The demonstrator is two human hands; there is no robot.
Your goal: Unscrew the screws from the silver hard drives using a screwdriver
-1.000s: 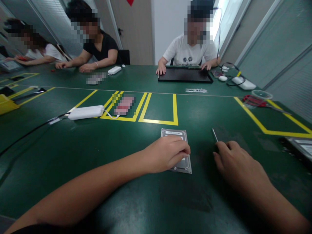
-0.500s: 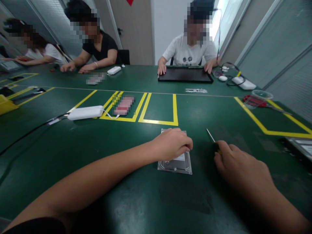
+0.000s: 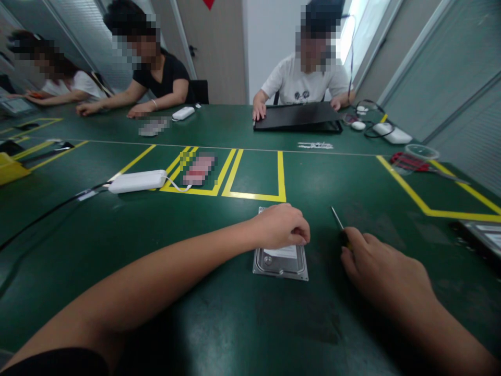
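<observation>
A silver hard drive (image 3: 287, 263) with a pale label lies flat on the green table (image 3: 188, 313) in front of me. Over its upper part is my left hand (image 3: 282, 225), its fingers curled closed at the drive's right side; whether anything is pinched there is hidden. To the right, my right hand (image 3: 385, 269) is wrapped round the handle of a screwdriver (image 3: 337, 218). Its thin metal shaft points away and to the left, apart from the drive, and most of the handle is covered by the fingers.
A white power strip (image 3: 138, 181) with a black cable lies left, near a phone (image 3: 199, 171) inside yellow tape. At right are red-handled pliers or scissors (image 3: 410, 162), a clear lid (image 3: 421, 152) and another drive-like device (image 3: 485, 237). Across the table, a person holds a black panel (image 3: 301, 116).
My left hand has shifted slightly, showing more of the drive's label. The right hand with the screwdriver barely moved. Across the table, the black panel's right side has been raised.
</observation>
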